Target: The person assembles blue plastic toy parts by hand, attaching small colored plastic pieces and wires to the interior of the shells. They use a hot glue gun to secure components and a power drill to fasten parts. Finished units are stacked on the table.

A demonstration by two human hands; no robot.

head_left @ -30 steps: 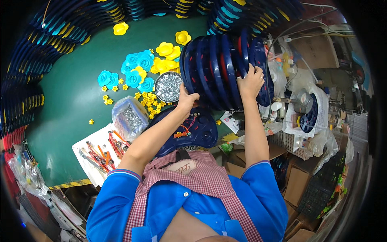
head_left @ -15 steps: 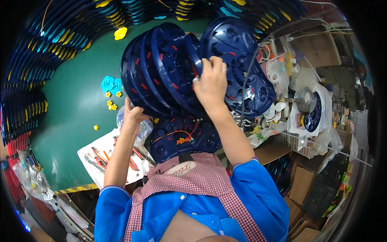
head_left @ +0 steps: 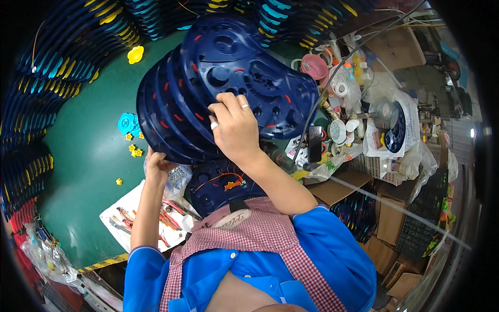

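A tilted stack of dark blue plastic shells [head_left: 244, 78] with small red strips fills the middle of the view. My right hand [head_left: 235, 125], fingers bent, grips the front shell at its near side. Low at the stack's left end, my left hand [head_left: 157, 164] holds the lower edges of the shells, its thumb up against them; part of the fingers is hidden. Below the stack, close to my apron, lies another blue shell [head_left: 205, 196] with an orange-and-yellow piece [head_left: 235, 184] and thin wires. A clear bag [head_left: 179, 177] of small metal parts lies beside my left wrist.
On the green table [head_left: 78, 171] are turquoise pieces [head_left: 126, 124], small yellow stars [head_left: 132, 151] and a white sheet [head_left: 122, 208] with wire bundles. Rows of stacked shells [head_left: 67, 57] line the far and left edges. To the right are a phone [head_left: 315, 143], a pink basin [head_left: 315, 66] and boxes.
The shell that stood apart at the right now leans against the others at the front of the stack. My right hand has moved left and down with it; my left hand shifted slightly left and down.
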